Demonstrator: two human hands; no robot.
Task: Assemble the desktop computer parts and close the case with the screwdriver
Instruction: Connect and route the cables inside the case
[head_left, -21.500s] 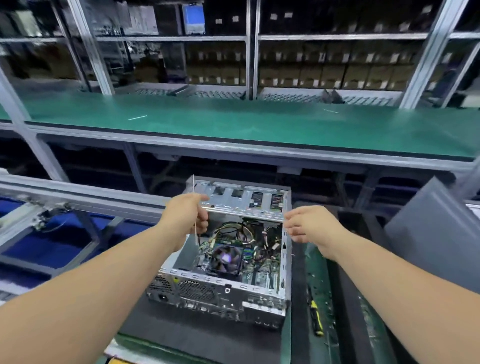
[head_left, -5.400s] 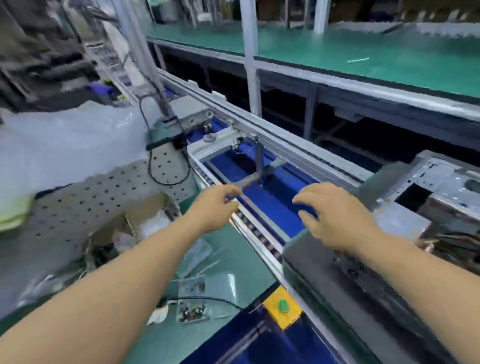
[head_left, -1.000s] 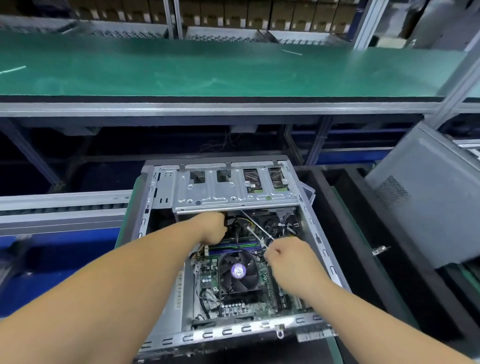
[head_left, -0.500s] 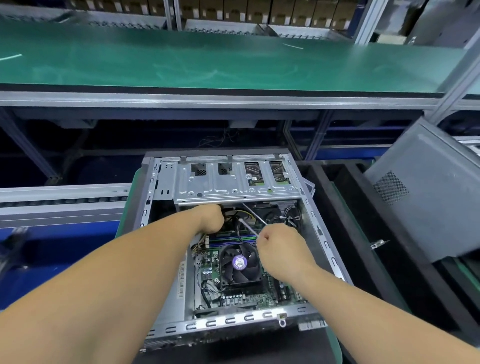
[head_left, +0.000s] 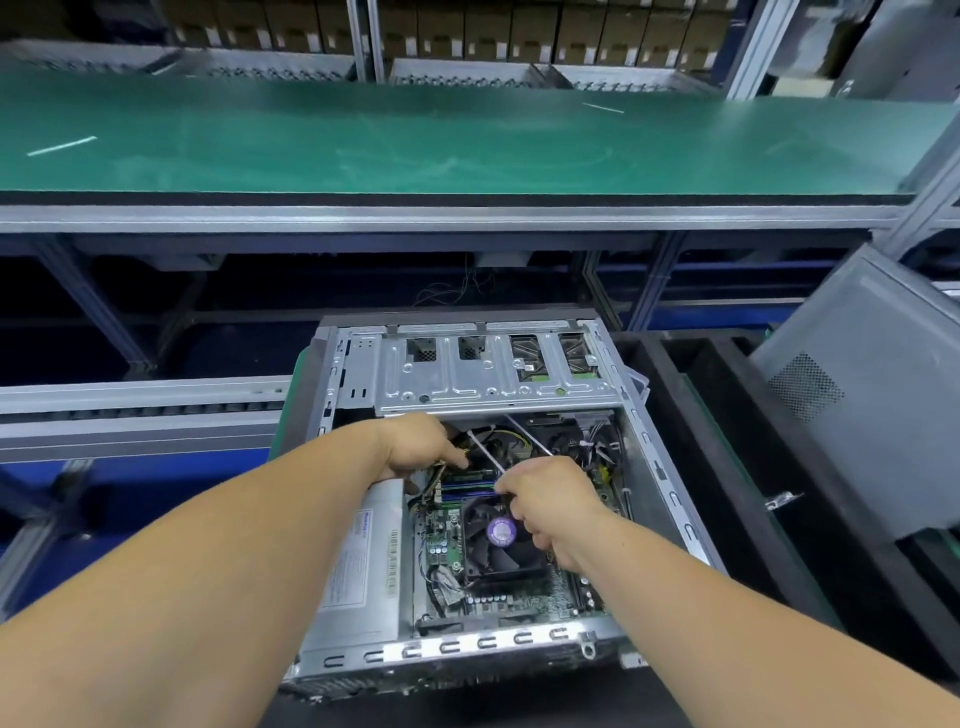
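The open silver computer case (head_left: 670, 499) lies flat in front of me, its drive cage (head_left: 493, 384) at the far end. Inside are the CPU fan (head_left: 493, 551) with a purple sticker and a silver power supply (head_left: 363, 571) on the left. My left hand (head_left: 415, 447) reaches in under the drive cage, fingers curled on the yellow and black cables (head_left: 470, 452). My right hand (head_left: 545, 499) is a fist over the fan and grips thin white cable ties (head_left: 483, 452) that slant up toward the left hand. The grey side panel (head_left: 857, 395) is off, leaning at the right.
A green-topped bench (head_left: 467, 145) runs across behind the case, with shelves of boxes beyond. A roller conveyor rail (head_left: 130, 405) lies to the left above a blue surface. Black trays (head_left: 753, 545) sit to the right of the case.
My right hand has drawn slightly left toward the left hand with the white ties. The left hand stays at the cables under the drive cage.
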